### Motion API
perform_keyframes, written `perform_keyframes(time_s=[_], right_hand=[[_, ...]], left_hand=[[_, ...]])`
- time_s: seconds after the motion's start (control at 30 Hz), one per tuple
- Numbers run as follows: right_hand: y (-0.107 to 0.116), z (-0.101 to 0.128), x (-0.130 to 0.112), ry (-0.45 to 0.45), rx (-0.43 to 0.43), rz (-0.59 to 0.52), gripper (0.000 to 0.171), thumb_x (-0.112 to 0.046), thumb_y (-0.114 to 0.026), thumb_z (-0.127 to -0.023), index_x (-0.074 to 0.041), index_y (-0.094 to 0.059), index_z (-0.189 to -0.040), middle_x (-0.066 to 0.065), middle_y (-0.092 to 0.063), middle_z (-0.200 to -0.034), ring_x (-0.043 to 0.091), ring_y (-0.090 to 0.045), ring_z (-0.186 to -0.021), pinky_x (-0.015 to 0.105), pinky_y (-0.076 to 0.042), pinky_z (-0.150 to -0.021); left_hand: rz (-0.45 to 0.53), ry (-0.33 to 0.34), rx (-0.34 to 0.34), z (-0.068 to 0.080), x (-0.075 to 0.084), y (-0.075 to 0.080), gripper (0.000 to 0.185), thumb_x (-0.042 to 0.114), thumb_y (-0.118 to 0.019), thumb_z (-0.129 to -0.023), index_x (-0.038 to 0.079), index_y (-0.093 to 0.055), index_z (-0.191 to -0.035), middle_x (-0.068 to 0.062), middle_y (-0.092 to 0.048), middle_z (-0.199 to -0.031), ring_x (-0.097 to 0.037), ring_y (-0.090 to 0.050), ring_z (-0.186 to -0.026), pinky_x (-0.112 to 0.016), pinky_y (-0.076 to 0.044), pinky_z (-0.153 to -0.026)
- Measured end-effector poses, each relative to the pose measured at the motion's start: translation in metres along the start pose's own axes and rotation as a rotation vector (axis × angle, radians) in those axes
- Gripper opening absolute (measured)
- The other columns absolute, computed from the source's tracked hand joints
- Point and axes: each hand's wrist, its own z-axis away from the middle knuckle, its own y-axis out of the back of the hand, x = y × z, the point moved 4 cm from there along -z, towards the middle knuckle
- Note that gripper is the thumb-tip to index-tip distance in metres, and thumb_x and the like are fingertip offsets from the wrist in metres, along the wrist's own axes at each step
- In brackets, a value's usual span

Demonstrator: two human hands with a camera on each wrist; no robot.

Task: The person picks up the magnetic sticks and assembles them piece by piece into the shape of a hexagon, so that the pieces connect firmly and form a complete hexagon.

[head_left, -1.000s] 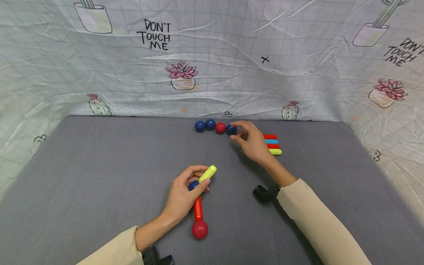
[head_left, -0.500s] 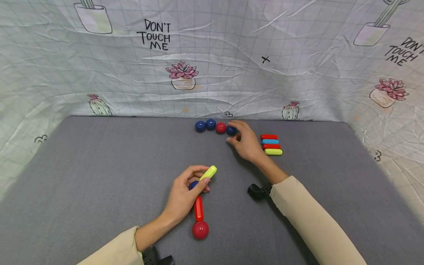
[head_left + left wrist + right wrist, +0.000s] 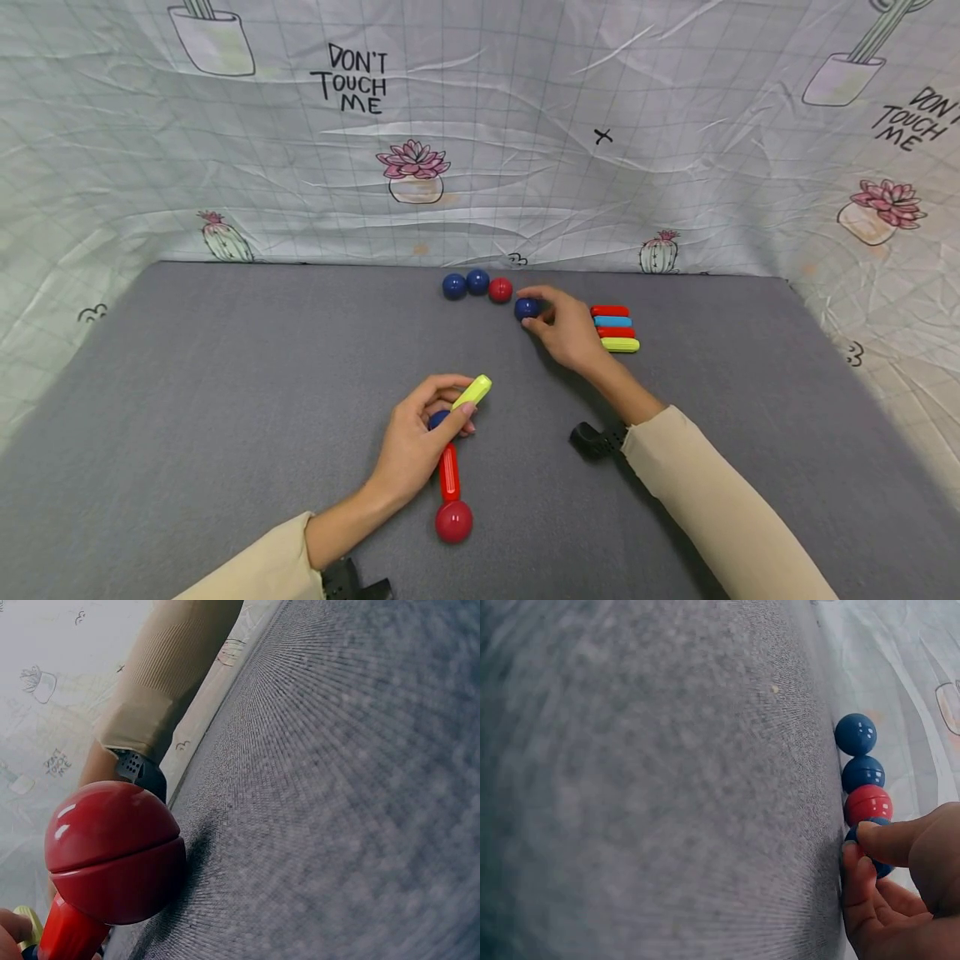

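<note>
My right hand (image 3: 564, 327) pinches a dark blue ball (image 3: 526, 308) between thumb and fingers, just off the end of a row made of a red ball (image 3: 500, 289) and two blue balls (image 3: 466, 284). The right wrist view shows the pinched blue ball (image 3: 879, 864) mostly covered by fingers, beside the red ball (image 3: 868, 803). My left hand (image 3: 420, 440) grips a joint where a yellow-green stick (image 3: 472, 391) meets a blue ball (image 3: 437, 418). From that joint a red stick (image 3: 448, 471) runs to a red ball (image 3: 453, 521), seen close as the red ball (image 3: 112, 851) in the left wrist view.
Several short sticks (image 3: 617, 327), red, light blue, red and yellow-green, lie stacked side by side right of my right hand. The grey mat (image 3: 225, 400) ends at a printed cloth backdrop (image 3: 480, 150) that rises behind and on both sides.
My right hand closed on the rightmost blue ball and drew it a little toward me, away from the red ball. The left hand and its stick assembly stayed still.
</note>
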Motion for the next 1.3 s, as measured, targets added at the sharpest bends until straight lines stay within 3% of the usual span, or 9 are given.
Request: perform_keyframes(time_s=[0.43,0.67,1.03,1.3], right_hand=[[0.009,0.015,-0.007,0.065,-0.02,-0.123,0.036,-0.017,-0.071,-0.088,-0.02,-0.062,-0.123,0.007,-0.059,-0.12,0.019,-0.06,-0.084,0.034,-0.05,-0.067],[0.017,0.036,-0.022,0.128,-0.057,-0.183,0.038,-0.016,-0.072,-0.087,-0.021,-0.061,-0.123,0.003,-0.061,-0.099,0.018,-0.058,-0.073,0.034,-0.049,-0.058],[0.021,0.07,-0.039,0.252,-0.073,-0.203,0.043,-0.014,-0.075,-0.084,-0.019,-0.061,-0.124,-0.001,-0.059,-0.104,0.012,-0.057,-0.078,0.028,-0.05,-0.063],[0.015,0.079,-0.049,0.333,-0.097,-0.222,0.041,-0.014,-0.075,-0.084,-0.016,-0.062,-0.123,-0.003,-0.059,-0.11,0.011,-0.058,-0.082,0.028,-0.052,-0.069]], left_hand=[[0.022,0.001,-0.001,0.001,0.0,0.0,0.025,0.008,-0.064,-0.093,0.005,-0.059,-0.117,-0.017,-0.061,-0.098,-0.028,-0.063,-0.073,-0.034,-0.055,-0.07],[0.01,-0.001,0.003,0.001,0.0,-0.001,0.026,0.008,-0.065,-0.092,0.005,-0.06,-0.117,-0.015,-0.062,-0.097,-0.027,-0.064,-0.072,-0.033,-0.055,-0.069],[-0.026,-0.001,-0.001,0.001,0.001,-0.001,0.026,0.01,-0.065,-0.092,0.007,-0.06,-0.117,-0.01,-0.062,-0.096,-0.024,-0.064,-0.074,-0.03,-0.053,-0.069],[-0.022,0.01,0.004,0.001,0.001,-0.001,0.025,0.012,-0.066,-0.092,0.008,-0.061,-0.116,-0.011,-0.063,-0.095,-0.026,-0.064,-0.074,-0.032,-0.054,-0.07]])
